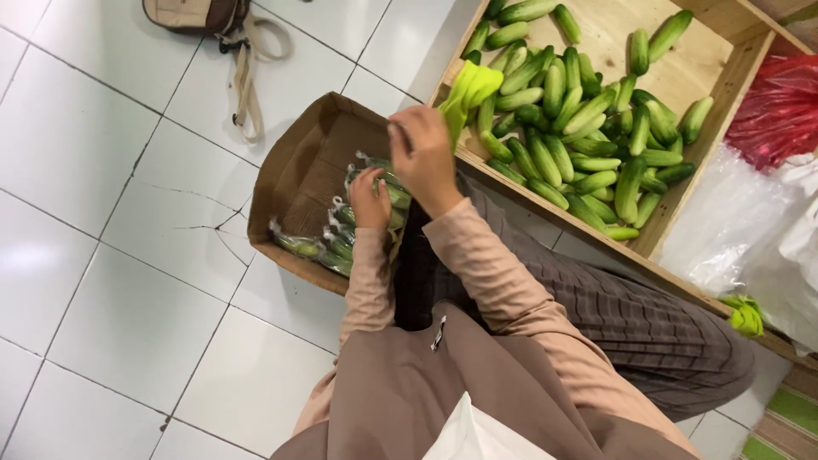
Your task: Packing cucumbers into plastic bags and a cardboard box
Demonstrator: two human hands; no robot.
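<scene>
Both hands [396,175] on bagged cucumbers [341,234] in cardboard box [298,170]

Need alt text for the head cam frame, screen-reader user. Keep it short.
Seen from above, a person's left hand and right hand work over a cardboard box on a white tiled floor, handling plastic-wrapped cucumbers packed inside. Beside it, a wooden crate holds loose cucumbers; a bag lies on the floor behind.
</scene>
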